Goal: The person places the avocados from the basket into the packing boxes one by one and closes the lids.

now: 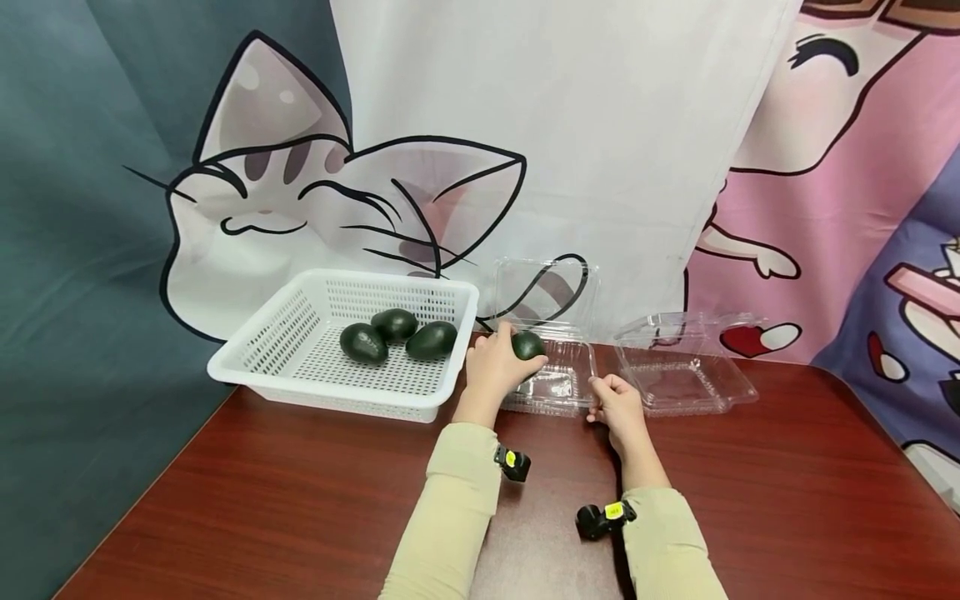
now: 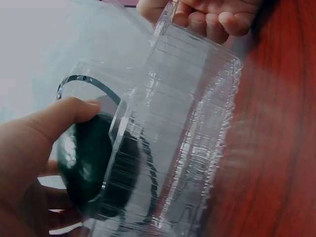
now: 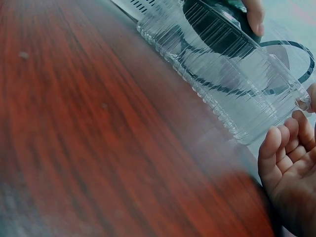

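My left hand [image 1: 491, 367] grips a dark green avocado [image 1: 528, 345] over the left part of a clear plastic clamshell box [image 1: 555, 385]. In the left wrist view, the thumb lies along the top of the avocado [image 2: 91, 158], whose lower part shows through the box wall [image 2: 168, 113]. My right hand [image 1: 618, 410] pinches the near right rim of that box between thumb and fingers, as the right wrist view also shows at the box corner [image 3: 266, 113]. The box's lid [image 1: 546, 287] stands raised at the back, against the cloth.
Left of the box, a white perforated basket [image 1: 262, 387] holds three avocados [image 1: 364, 343]. A second clear clamshell box [image 1: 678, 387] stands at the right with its lid up. Behind the dark red wooden table [image 1: 330, 492] hangs a printed cloth [image 1: 600, 125].
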Action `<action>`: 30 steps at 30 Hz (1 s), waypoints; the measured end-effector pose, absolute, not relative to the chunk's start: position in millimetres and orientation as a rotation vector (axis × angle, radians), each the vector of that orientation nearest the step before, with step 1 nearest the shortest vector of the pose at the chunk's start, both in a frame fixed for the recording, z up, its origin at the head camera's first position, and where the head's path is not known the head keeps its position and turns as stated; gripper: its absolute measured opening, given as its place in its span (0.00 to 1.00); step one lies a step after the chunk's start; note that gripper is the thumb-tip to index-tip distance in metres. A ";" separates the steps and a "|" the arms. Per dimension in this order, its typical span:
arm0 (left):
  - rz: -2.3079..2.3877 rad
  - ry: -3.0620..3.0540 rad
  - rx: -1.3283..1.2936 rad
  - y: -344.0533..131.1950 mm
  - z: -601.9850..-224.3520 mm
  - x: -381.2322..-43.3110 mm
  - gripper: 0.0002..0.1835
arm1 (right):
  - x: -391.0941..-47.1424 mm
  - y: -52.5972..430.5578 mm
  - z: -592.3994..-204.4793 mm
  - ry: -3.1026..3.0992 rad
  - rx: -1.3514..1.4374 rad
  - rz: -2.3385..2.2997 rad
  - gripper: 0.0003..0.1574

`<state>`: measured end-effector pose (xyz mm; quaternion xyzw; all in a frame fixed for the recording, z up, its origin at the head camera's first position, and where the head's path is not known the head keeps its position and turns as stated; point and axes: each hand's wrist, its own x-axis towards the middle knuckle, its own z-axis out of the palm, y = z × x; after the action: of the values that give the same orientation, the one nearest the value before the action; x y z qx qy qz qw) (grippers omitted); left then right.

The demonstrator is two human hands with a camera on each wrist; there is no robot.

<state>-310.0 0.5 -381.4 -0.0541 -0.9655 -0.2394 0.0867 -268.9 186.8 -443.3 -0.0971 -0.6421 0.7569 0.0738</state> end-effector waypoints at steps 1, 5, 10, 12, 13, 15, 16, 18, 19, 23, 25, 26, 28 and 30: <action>-0.697 -2.895 -0.159 0.5 -380.3 -311.0 0.38 | -269.1 186.7 -443.0 -1.931 -0.290 2.269 0.23; -0.630 -2.960 -0.158 1.0 -375.4 -315.8 0.41 | -270.1 186.8 -442.5 -1.940 -0.284 2.259 0.23; -0.576 -3.022 -0.209 1.6 -374.3 -320.5 0.39 | -271.3 187.4 -443.7 -1.935 -0.301 2.253 0.24; -0.547 -3.042 -0.236 1.8 -375.8 -321.6 0.39 | -271.7 187.5 -444.5 -1.930 -0.311 2.254 0.24; -0.532 -3.049 -0.247 1.8 -376.7 -321.8 0.39 | -271.7 187.5 -444.6 -1.927 -0.313 2.257 0.24; -0.501 -3.059 -0.260 2.2 -379.0 -322.7 0.38 | -271.5 187.4 -445.1 -1.925 -0.313 2.261 0.24; -0.483 -3.067 -0.263 2.5 -380.0 -323.0 0.38 | -271.1 187.3 -445.0 -1.926 -0.311 2.263 0.24; -0.440 -3.082 -0.266 3.5 -382.2 -323.7 0.39 | -270.4 187.0 -444.7 -1.930 -0.305 2.267 0.23; -0.418 -3.090 -0.266 4.0 -383.0 -323.9 0.39 | -269.9 187.0 -444.5 -1.934 -0.303 2.266 0.23; -0.329 -3.111 -0.278 6.9 -384.6 -324.7 0.39 | -269.1 186.5 -443.5 -1.939 -0.303 2.268 0.23; -0.302 -3.118 -0.288 8.0 -385.0 -325.0 0.39 | -269.4 186.6 -443.3 -1.938 -0.307 2.270 0.23; -0.290 -3.123 -0.294 8.5 -385.2 -325.1 0.39 | -269.6 186.7 -443.2 -1.936 -0.309 2.272 0.23; -0.263 -3.134 -0.301 9.5 -385.3 -325.1 0.40 | -269.9 186.7 -443.0 -1.936 -0.311 2.276 0.23; -0.233 -3.144 -0.305 10.2 -385.4 -325.3 0.40 | -270.1 186.9 -443.1 -1.937 -0.312 2.277 0.23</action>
<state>-325.3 10.2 -385.4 -0.0962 -0.9926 -0.0736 -0.0128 -270.1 186.9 -443.1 -0.1036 -0.6429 0.7559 0.0679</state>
